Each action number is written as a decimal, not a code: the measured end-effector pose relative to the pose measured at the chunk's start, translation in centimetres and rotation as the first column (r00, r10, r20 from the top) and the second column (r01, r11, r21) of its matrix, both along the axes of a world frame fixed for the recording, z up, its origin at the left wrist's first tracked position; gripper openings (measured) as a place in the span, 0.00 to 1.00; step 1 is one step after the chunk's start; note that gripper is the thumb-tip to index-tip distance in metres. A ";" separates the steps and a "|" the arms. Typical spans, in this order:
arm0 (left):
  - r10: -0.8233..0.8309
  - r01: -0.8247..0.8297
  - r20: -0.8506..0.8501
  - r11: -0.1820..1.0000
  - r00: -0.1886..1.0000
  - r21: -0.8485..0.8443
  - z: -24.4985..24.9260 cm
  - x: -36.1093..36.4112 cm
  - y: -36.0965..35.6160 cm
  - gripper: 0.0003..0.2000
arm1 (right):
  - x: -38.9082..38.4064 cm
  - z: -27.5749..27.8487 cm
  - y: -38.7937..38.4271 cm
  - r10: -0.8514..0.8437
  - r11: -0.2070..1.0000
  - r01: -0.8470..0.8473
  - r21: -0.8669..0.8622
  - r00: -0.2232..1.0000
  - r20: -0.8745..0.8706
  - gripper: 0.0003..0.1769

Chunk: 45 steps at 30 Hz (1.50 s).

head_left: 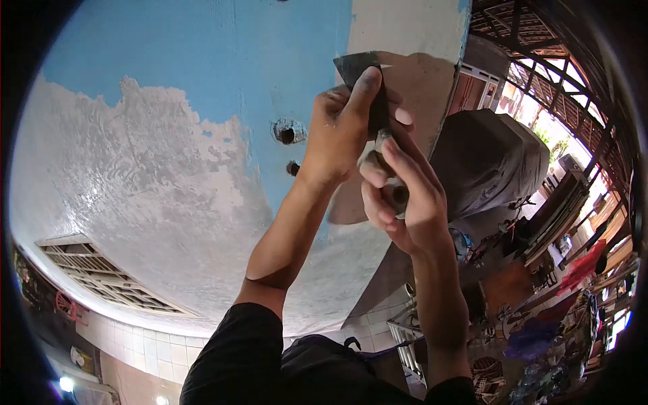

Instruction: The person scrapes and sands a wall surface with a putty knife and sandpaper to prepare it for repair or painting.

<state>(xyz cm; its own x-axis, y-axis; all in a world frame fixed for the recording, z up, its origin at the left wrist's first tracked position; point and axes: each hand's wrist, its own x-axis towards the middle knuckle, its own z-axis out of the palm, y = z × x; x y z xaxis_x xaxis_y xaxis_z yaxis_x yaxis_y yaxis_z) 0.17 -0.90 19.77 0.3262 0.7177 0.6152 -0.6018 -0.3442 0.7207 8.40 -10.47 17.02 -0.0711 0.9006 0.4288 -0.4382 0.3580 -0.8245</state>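
Observation:
A putty knife [378, 111] with a wide dark blade is held up close to the wall [297, 74], its blade end pointing up. My left hand [341, 135] is closed on the blade, thumb laid along its face and fingers partly hidden behind. Lower down, my right hand [415, 196] wraps its fingers round the handle, whose round end shows between them. Pale smudges mark the fingers. The wall is part blue paint, part rough grey-white coating, with a smooth pale strip [405, 30] by its right edge. Left of my left hand are two dark holes, one chipped round its rim [288, 133].
A slatted vent [111, 277] sits low in the wall at left, above white tiles [155, 347]. Past the wall's right edge stands a bulky thing under a dark cover [489, 162]. Clutter, planks and a blue plastic bag [533, 339] fill the right side.

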 end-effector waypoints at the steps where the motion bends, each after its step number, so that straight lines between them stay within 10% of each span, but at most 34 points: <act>1: 0.015 -0.014 -0.021 1.000 1.000 0.016 0.0 -0.1 0.1 0.22 | 0.1 0.0 0.4 0.048 0.999 -0.049 -0.021 0.997 -0.059 0.24; 10: 0.112 -0.073 -0.138 0.963 0.984 0.261 -0.2 -0.8 -0.1 0.22 | -0.1 0.0 1.0 0.079 0.992 -0.092 -0.087 0.988 -0.133 0.22; 45: 0.022 -0.022 -0.024 0.999 0.999 0.036 3.2 -0.6 -0.4 0.22 | -1.0 4.2 -0.1 0.009 0.998 -0.014 -0.068 0.998 -0.067 0.22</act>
